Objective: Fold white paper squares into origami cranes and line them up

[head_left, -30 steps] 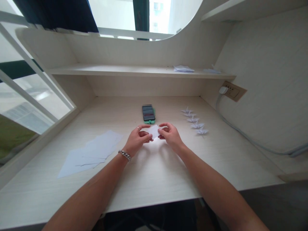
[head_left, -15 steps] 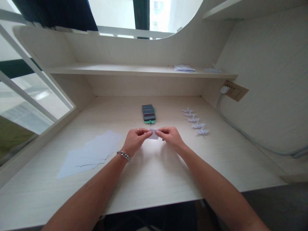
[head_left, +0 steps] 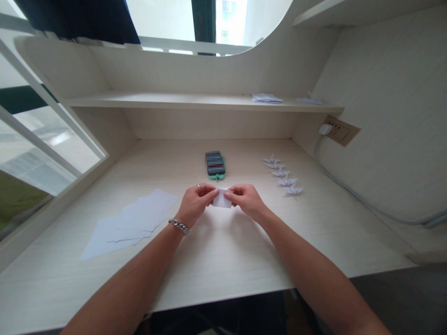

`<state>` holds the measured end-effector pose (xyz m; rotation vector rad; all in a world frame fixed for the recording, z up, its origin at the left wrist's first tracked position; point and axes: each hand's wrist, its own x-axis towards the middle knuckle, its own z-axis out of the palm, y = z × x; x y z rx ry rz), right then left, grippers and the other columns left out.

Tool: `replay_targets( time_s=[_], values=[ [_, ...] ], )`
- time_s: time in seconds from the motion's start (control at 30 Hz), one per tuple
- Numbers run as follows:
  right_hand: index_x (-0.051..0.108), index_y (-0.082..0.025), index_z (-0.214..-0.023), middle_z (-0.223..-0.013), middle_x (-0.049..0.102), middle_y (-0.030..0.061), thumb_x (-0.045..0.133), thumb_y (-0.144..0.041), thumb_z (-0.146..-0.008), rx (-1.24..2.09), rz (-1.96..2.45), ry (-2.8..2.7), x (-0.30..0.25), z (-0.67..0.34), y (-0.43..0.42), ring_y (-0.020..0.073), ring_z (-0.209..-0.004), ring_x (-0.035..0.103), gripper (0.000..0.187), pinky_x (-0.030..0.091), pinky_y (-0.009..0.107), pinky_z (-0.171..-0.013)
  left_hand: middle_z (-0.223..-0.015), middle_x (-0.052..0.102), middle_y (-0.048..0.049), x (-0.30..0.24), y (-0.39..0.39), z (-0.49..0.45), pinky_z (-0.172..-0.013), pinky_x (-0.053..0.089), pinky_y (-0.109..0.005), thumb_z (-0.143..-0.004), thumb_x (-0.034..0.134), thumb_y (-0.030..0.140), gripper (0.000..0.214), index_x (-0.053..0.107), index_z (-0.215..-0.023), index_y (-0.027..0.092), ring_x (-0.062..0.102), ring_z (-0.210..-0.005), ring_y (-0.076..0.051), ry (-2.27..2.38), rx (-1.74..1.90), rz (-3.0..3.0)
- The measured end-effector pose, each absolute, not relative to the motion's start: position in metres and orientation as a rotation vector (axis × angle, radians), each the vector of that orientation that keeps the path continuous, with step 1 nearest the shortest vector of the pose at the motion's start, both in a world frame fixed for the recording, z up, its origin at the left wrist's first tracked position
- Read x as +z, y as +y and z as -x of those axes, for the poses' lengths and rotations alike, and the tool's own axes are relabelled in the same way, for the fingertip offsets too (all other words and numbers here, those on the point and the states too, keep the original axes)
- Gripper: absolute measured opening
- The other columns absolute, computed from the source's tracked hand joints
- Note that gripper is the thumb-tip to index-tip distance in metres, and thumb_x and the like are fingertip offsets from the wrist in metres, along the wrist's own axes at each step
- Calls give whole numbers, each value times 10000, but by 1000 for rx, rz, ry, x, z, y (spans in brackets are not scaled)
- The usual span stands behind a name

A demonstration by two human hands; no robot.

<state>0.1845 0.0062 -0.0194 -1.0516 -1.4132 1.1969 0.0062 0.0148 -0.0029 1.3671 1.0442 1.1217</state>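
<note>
A small white piece of paper [head_left: 222, 200] is held between both hands above the middle of the desk. My left hand [head_left: 196, 203] pinches its left edge, thumb on top; a ring and a chain bracelet show on that arm. On the opposite edge, my right hand [head_left: 247, 200] grips the paper between thumb and fingers. Whether the paper has folds in it I cannot tell. Several white folded paper cranes [head_left: 285, 180] stand in a row to the right of my right hand. Loose white sheets [head_left: 146, 214] lie overlapping to the left.
A dark phone-like device with a green edge [head_left: 215, 165], partly pixelated, lies beyond my hands. More folded papers [head_left: 267, 98] rest on the shelf [head_left: 167, 100]. At the right wall, a plug [head_left: 325, 129] sits in a socket, its grey cable [head_left: 363, 201] running along the desk side.
More of the paper shows between my hands now, reaching lower towards me. Both hands keep their grip at nearly the same place.
</note>
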Motion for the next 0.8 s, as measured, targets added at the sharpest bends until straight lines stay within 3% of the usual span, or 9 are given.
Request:
replay_targets(
  time_s=[0.3, 0.47, 0.8],
  values=[
    [715, -127, -736, -566, 610, 5, 770, -438, -615, 1333, 1078, -1284, -9, -181, 2, 100, -496, 503, 338, 388, 242, -488, -552, 587, 10, -1, 16, -6, -500, 380, -207, -698, 752, 329, 237, 638, -743, 126, 506, -514, -86, 996, 1193, -1248],
    [713, -132, -749, -606, 625, 8, 796, -448, -566, 1392, 1084, -1170, -6, -180, 1, 99, -531, 521, 374, 399, 236, -500, -673, 657, -22, 1, 14, -4, -564, 440, -208, -689, 763, 369, 295, 658, -820, 126, 568, -567, -86, 961, 1131, -1057],
    [667, -140, -708, -602, 627, 11, 752, -418, -634, 1289, 1108, -1272, -9, -182, 2, 125, -559, 561, 301, 437, 260, -542, -630, 666, -36, 2, 10, -4, -528, 421, -235, -667, 747, 282, 199, 698, -764, 115, 562, -551, -120, 1085, 1040, -1453]
  ],
)
